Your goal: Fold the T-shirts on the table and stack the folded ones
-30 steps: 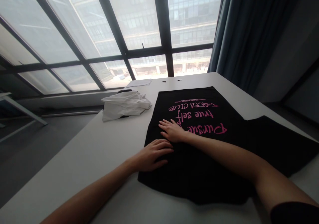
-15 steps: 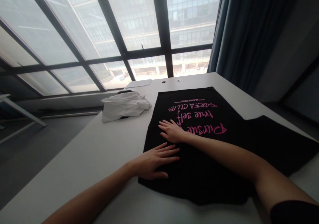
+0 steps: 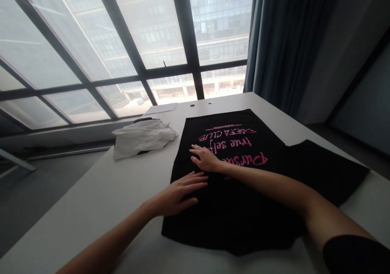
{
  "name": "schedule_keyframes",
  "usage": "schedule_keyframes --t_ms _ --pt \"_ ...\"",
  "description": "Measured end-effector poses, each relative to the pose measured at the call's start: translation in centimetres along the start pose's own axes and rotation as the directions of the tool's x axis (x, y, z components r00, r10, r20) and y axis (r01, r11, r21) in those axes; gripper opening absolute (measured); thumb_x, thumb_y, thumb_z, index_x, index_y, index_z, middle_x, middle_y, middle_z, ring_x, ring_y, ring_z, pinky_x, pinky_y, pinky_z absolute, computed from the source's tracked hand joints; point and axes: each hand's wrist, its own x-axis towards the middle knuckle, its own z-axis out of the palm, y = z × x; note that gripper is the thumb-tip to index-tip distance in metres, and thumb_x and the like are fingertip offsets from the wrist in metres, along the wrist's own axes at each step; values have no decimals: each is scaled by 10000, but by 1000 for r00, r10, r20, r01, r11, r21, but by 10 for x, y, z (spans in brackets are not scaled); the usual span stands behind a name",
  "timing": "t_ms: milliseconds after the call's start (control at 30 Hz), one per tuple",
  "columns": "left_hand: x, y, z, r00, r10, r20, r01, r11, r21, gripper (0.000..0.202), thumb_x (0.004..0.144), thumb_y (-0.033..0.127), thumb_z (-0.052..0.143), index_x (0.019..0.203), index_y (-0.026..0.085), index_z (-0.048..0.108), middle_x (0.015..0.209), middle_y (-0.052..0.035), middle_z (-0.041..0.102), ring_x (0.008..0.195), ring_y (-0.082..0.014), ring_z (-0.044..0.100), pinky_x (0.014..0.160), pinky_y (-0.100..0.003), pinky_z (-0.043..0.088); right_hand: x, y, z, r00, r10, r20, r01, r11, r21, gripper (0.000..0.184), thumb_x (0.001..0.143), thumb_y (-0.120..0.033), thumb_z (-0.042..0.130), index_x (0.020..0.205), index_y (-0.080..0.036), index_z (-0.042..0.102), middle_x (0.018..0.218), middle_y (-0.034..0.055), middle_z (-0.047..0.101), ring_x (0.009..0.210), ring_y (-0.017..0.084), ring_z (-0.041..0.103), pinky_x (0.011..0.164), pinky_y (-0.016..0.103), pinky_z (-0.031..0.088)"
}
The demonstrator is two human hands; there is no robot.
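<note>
A black T-shirt (image 3: 243, 209) with pink lettering lies spread on a white table (image 3: 115, 193), its left side folded in and one sleeve stretching to the right. My left hand (image 3: 178, 193) lies flat on the shirt's left edge, fingers stretched out and apart. My right hand (image 3: 204, 158) rests palm down on the shirt just beyond it, fingers spread, next to the pink print.
A crumpled white garment (image 3: 141, 138) lies on the table left of the shirt, over something dark. A sheet of paper (image 3: 161, 108) sits near the far edge. Large windows (image 3: 122, 42) stand behind the table and a dark curtain (image 3: 283, 42) hangs at the right.
My left hand's fingers have stretched out flatter on the shirt's left edge. The view has shifted slightly, so everything sits a little further left. My right hand stays in place.
</note>
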Motion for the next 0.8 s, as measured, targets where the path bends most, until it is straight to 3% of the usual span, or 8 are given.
schedule_keyframes --t_ms 100,200,400,533,633,800 --pt "10 -15 -3 988 -56 -145 65 996 62 462 1039 325 461 1500 304 465 1566 -20 431 1480 -251 335 1244 -505 238 3 4 -16 999 5 -54 -3 1000 27 437 964 -277 498 1362 -132 610 1506 141 499 1428 231 422 1194 407 315" --pt "26 -25 -2 978 -49 -201 64 995 71 461 1034 288 454 1494 294 473 1541 -26 467 1463 -242 370 1245 -498 241 -4 11 -36 996 7 -87 -3 999 49 413 936 -239 523 1306 -108 651 1451 162 554 1389 248 475 1176 408 350" --pt "66 -13 4 995 47 -93 -44 999 33 510 1014 309 522 1517 299 436 1559 -27 444 1480 -244 335 1244 -478 239 -54 37 -93 978 38 -205 -32 999 33 349 916 -240 565 1222 -147 703 1340 141 646 1294 267 568 1145 440 401" --pt "99 3 9 988 154 -20 -154 988 20 523 1001 323 554 1512 294 446 1560 -38 441 1488 -257 317 1238 -464 250 -110 69 -147 937 156 -312 -180 982 -49 342 913 -280 582 1220 -195 707 1343 110 648 1293 276 570 1147 458 400" --pt "128 14 11 973 232 16 -232 972 20 533 999 349 559 1515 281 445 1566 -49 432 1492 -265 306 1244 -460 226 -159 103 -192 853 298 -428 -390 909 -145 360 893 -290 583 1215 -184 708 1355 123 639 1277 290 582 1130 459 417" --pt "187 37 20 951 308 43 -308 951 14 526 1012 408 521 1511 258 451 1578 -62 413 1496 -271 296 1242 -457 210 -250 160 -256 624 468 -625 -728 638 -249 407 844 -273 593 1198 -110 714 1285 178 674 1204 326 629 1069 427 464"
